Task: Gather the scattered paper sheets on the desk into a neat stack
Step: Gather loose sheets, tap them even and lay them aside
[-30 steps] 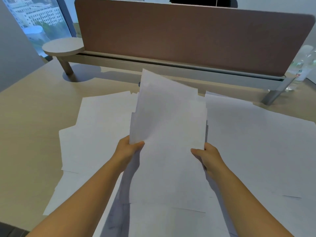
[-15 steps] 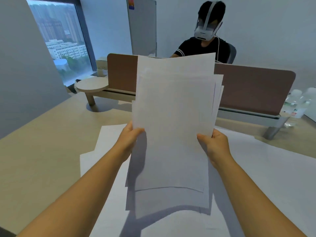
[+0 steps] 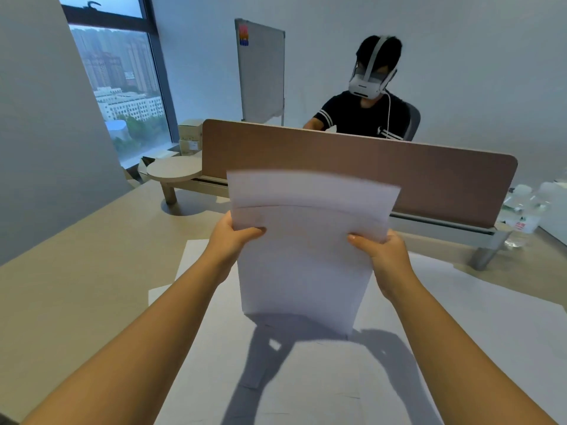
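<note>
Far left: grey wall [image 3: 46,124], then window [image 3: 122,87] with city blocks outside. Below it boxes [image 3: 190,136] by the sill. Round shelf [image 3: 173,170] on a short post sits at the left end of the divider [image 3: 429,179], over the desk [image 3: 76,256].

Whiteboard [image 3: 260,72] stands behind the divider, left of centre.

Left hand [image 3: 231,237] grips the left edge of the stack [image 3: 306,256], thumb over the front face, fingers hidden behind. Stack is held upright, near vertical, in front of the divider and above the desk; its bottom edge looks down near the sheets below, but contact can't be confirmed. Top edge is blurred, and one sheet sits higher than the rest, so the edges are not flush.

More loose sheets [image 3: 460,348] lie flat on the desk under and around the stack, overlapping, spreading to the right and toward the near edge. The stack and arms cast shadows on them.

Right hand [image 3: 383,256] grips the right edge of the stack, thumb on the front, fingers curled behind.

Behind the divider a person [image 3: 365,115] in a dark shirt sits wearing a white headset [image 3: 368,82].

Far right: clear bottles [image 3: 524,210] at the divider's end, beside its metal leg [image 3: 487,253].
</note>
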Available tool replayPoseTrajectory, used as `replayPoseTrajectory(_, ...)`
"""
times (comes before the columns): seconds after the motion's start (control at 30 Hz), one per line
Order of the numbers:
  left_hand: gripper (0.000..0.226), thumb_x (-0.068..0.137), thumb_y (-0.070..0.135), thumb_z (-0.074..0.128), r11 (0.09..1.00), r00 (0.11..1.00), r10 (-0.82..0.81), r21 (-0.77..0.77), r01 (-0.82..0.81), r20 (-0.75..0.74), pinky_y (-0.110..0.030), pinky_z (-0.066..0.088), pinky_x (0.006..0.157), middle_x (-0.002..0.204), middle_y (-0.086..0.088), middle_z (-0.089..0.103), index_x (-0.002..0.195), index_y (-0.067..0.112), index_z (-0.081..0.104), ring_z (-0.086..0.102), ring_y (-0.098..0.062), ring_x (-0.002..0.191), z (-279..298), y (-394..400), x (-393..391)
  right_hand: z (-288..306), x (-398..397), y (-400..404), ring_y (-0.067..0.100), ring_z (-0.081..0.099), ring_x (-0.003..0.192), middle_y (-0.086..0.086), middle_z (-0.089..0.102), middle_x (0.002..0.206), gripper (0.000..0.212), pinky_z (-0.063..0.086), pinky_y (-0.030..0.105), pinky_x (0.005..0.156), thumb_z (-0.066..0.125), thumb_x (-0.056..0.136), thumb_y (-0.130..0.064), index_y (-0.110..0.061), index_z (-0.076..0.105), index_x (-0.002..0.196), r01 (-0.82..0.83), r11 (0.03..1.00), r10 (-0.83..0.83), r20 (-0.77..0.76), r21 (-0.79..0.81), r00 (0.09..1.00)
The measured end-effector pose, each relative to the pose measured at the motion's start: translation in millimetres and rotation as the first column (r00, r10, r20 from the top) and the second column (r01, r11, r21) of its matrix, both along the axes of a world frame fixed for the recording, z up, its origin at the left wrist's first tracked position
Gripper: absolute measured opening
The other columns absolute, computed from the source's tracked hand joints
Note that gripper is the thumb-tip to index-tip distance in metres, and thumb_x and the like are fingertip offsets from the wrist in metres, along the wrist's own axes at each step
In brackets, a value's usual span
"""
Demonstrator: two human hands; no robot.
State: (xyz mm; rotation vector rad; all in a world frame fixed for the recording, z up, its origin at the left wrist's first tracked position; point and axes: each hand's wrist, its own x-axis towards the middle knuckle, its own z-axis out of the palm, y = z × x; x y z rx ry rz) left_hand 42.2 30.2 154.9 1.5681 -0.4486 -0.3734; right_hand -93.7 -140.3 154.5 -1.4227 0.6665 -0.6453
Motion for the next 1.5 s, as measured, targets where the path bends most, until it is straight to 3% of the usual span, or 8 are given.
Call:
replayPoseTrajectory(0.17, 0.048, 0.083, 0.004, 0.063, 0.999, 1.0, -0.008, 0.045, 0.008, -0.007, -0.045, 0.05, 0.088, 0.114, -0.011, 0.057, 0.127, 0.011, 0.046, 0.055, -0.027, 0.105, -13.3, -0.3, 7.9, -8.1, -1.1, -3.1, 0.023, 0.057, 0.087, 0.007, 0.06, 0.099, 0.037, 0.048, 0.026, 0.07, 0.063, 0.082, 0.002, -0.005, 0.057, 0.117, -0.092, 0.996, 0.091, -0.051, -0.005, 0.995)
replayPoseTrajectory(0.43, 0.024, 0.086, 0.002, 0.058, 0.997, 0.995, -0.063, 0.043, 0.066, -0.076, -0.039, 0.049, 0.083, 0.092, 0.001, 0.06, 0.102, 0.019, 0.053, 0.057, -0.024, 0.093, -29.6, -9.9, 13.0, -15.1, 8.5, -5.8, 0.029, 0.056, 0.098, 0.009, 0.059, 0.106, 0.035, 0.049, 0.044, 0.09, 0.067, 0.08, -0.003, -0.004, 0.057, 0.113, -0.076, 0.997, 0.078, -0.104, 0.015, 0.992)
replayPoseTrajectory(0.67, 0.032, 0.083, 0.004, 0.062, 0.991, 0.983, -0.119, 0.045, 0.127, -0.143, -0.032, 0.051, 0.079, 0.101, 0.004, 0.064, 0.11, 0.019, 0.054, 0.06, -0.022, 0.097, -55.5, -4.7, 21.4, -37.7, 0.9, -17.9, 0.03, 0.058, 0.099, 0.012, 0.061, 0.109, 0.029, 0.048, 0.039, 0.087, 0.064, 0.081, 0.0, -0.008, 0.056, 0.108, -0.106, 0.993, 0.112, -0.135, 0.052, 0.985)
replayPoseTrajectory(0.83, 0.029, 0.083, -0.005, 0.058, 0.995, 0.963, -0.096, 0.01, 0.102, -0.252, -0.038, 0.046, 0.085, 0.101, -0.006, 0.064, 0.107, 0.011, 0.056, 0.06, -0.025, 0.093, -72.0, -10.4, 11.1, -51.3, 7.9, -10.0, 0.032, 0.057, 0.098, 0.011, 0.06, 0.107, 0.033, 0.048, 0.041, 0.087, 0.064, 0.08, 0.002, -0.004, 0.056, 0.111, -0.056, 0.992, 0.068, -0.114, 0.109, 0.991)
replayPoseTrajectory(0.93, 0.027, 0.086, 0.003, 0.058, 0.993, 0.97, -0.12, -0.018, 0.119, -0.21, -0.036, 0.049, 0.082, 0.099, -0.001, 0.064, 0.11, 0.013, 0.055, 0.061, -0.022, 0.091, -59.4, -14.3, 14.9, -40.8, 10.8, -14.4, 0.03, 0.057, 0.1, 0.009, 0.06, 0.109, 0.042, 0.047, 0.042, 0.092, 0.064, 0.08, 0.001, 0.0, 0.054, 0.121, -0.03, 0.997, 0.034, -0.071, 0.066, 0.997)
replayPoseTrajectory(1.13, 0.004, 0.09, 0.022, 0.051, 0.993, 0.994, -0.022, -0.12, 0.01, -0.105, -0.031, 0.049, 0.074, 0.088, 0.001, 0.059, 0.09, 0.025, 0.054, 0.057, -0.016, 0.084, -20.5, -15.2, 24.3, -28.9, 5.7, -16.2, 0.022, 0.059, 0.087, 0.003, 0.062, 0.092, 0.026, 0.049, 0.041, 0.087, 0.062, 0.081, 0.0, -0.012, 0.056, 0.103, -0.101, 0.995, 0.101, -0.066, 0.005, 0.993)
replayPoseTrajectory(1.3, 0.034, 0.095, 0.041, 0.037, 0.991, 0.991, 0.096, -0.088, -0.105, -0.097, -0.025, 0.041, 0.065, 0.078, -0.001, 0.053, 0.075, 0.019, 0.053, 0.05, -0.011, 0.073, 5.2, -29.7, 28.0, -29.1, 7.8, -12.2, 0.015, 0.057, 0.082, -0.002, 0.059, 0.089, 0.025, 0.047, 0.038, 0.082, 0.063, 0.082, -0.001, -0.017, 0.055, 0.1, -0.12, 0.993, 0.12, -0.054, 0.005, 0.991)
replayPoseTrajectory(1.5, 0.036, 0.096, 0.029, 0.035, 0.983, 0.985, 0.154, -0.086, -0.16, -0.074, -0.025, 0.041, 0.062, 0.075, -0.003, 0.055, 0.069, 0.016, 0.055, 0.05, -0.013, 0.068, 3.9, -32.8, 30.4, -33.0, 9.2, -14.1, 0.014, 0.057, 0.079, -0.002, 0.06, 0.086, 0.026, 0.047, 0.034, 0.077, 0.061, 0.082, 0.002, -0.024, 0.056, 0.087, -0.144, 0.99, 0.144, -0.074, 0.004, 0.987)
